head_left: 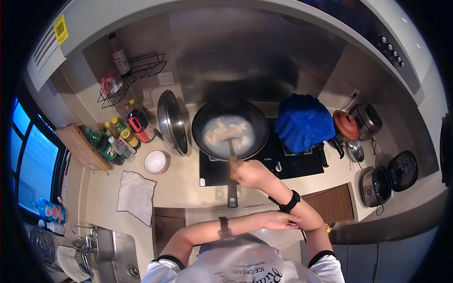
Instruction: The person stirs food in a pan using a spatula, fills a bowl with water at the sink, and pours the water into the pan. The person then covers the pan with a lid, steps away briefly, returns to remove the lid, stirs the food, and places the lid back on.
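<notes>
My right hand (255, 174) is closed around the wooden handle of a spatula (231, 147). The spatula's head dips into a black wok (199, 123) on the stove. Pale, dumpling-like pieces (218, 135) sit in cloudy whitish liquid inside the wok. The wok's own handle (232, 194) points toward me, below my right hand, and I am not gripping it. Across my body, my left hand (279, 220) lies with fingers stretched out against my right forearm, holding nothing.
A lid (171, 122) leans upright left of the wok, near a white bowl (155, 162), a cloth (136, 195) and several bottles (125, 133). On the stove's right side, a blue cloth (304, 123) covers something. An open cooker (375, 186) stands far right; a sink (118, 252) lies lower left.
</notes>
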